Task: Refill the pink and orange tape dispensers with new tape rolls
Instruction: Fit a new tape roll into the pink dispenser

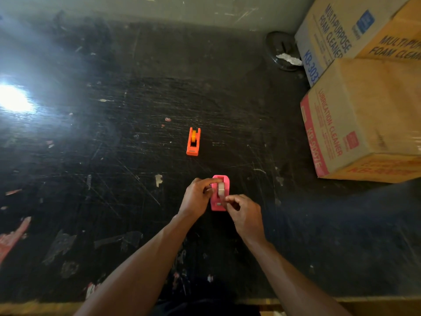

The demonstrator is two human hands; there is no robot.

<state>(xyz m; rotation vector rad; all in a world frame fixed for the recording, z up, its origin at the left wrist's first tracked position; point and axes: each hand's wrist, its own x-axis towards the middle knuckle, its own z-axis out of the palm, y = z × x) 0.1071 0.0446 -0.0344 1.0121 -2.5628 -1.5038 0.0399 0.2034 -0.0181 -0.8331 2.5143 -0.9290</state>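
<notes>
The pink tape dispenser lies on the black table in front of me, with a pale tape roll seated in it. My left hand grips the dispenser's left side, thumb resting on its top edge. My right hand pinches something small at the dispenser's near end by the cutter, probably the tape's free end. Farther back stands the orange tape dispenser, untouched, with a yellowish roll inside.
Stacked cardboard boxes fill the right side of the table. A dark round object with crumpled white paper sits at the back by the boxes. Tape scraps and scratches mark the tabletop. A bright glare falls at the left.
</notes>
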